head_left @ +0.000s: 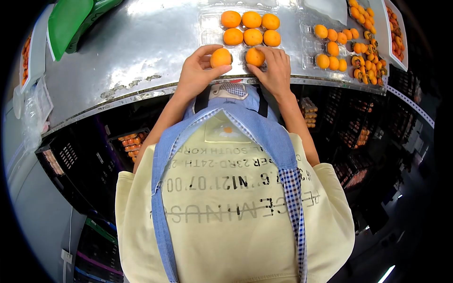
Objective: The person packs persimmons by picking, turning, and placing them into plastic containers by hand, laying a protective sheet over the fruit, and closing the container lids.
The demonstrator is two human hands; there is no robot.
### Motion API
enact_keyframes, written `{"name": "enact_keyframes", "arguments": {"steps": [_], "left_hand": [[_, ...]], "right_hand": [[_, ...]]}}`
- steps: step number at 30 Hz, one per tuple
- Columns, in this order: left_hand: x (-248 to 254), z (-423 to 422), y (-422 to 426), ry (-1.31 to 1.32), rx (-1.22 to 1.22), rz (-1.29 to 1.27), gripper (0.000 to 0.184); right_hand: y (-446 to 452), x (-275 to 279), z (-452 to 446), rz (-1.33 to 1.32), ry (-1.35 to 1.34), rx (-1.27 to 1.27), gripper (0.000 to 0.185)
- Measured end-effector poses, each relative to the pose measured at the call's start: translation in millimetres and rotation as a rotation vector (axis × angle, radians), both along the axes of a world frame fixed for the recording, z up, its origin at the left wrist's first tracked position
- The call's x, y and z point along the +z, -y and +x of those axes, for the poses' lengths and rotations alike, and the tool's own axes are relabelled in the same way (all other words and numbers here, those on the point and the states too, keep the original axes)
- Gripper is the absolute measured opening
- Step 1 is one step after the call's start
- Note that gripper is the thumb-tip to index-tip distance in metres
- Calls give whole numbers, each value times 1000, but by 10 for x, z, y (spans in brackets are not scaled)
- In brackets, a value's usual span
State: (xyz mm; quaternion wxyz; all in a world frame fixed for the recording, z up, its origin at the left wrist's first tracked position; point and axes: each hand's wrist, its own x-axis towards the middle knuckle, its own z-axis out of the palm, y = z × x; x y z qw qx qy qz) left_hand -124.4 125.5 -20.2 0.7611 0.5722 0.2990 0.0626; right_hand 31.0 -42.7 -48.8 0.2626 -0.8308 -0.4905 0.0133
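Observation:
My left hand [198,70] grips an orange fruit [220,58] between thumb and fingers at the near edge of the metal table. Close beside it, my right hand [275,70] holds another orange fruit [255,57], its thumb below and its fingers above. Just beyond both hands, a clear plastic tray [210,37] bears two rows of three orange fruits [252,37]. Whether the two held fruits touch the tray cannot be made out.
The metal table [155,45] has a worn front edge. Right of the tray are a second clear tray with fruits [332,48] and a loose pile [373,70]. A white crate [397,40] stands far right, a green scoop [71,26] at left. Dark crates sit below.

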Motion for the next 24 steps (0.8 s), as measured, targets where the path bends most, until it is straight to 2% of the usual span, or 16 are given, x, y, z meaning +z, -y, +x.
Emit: {"name": "enact_keyframes", "arguments": {"steps": [2, 5, 11, 17, 24], "left_hand": [[-102, -16, 33, -29, -15, 148, 52], [-99, 1, 55, -68, -81, 600, 56], [-237, 203, 172, -4, -115, 976, 51], [-261, 379, 297, -101, -127, 1120, 53], [-307, 370, 401, -171, -116, 1095, 54]], "right_hand": [[6, -44, -13, 3, 25, -11, 48], [49, -82, -9, 7, 52, -2, 47], [60, -19, 124, 94, 2, 95, 43], [251, 32, 325, 171, -118, 135, 29], [526, -53, 537, 170, -225, 139, 22]]}}
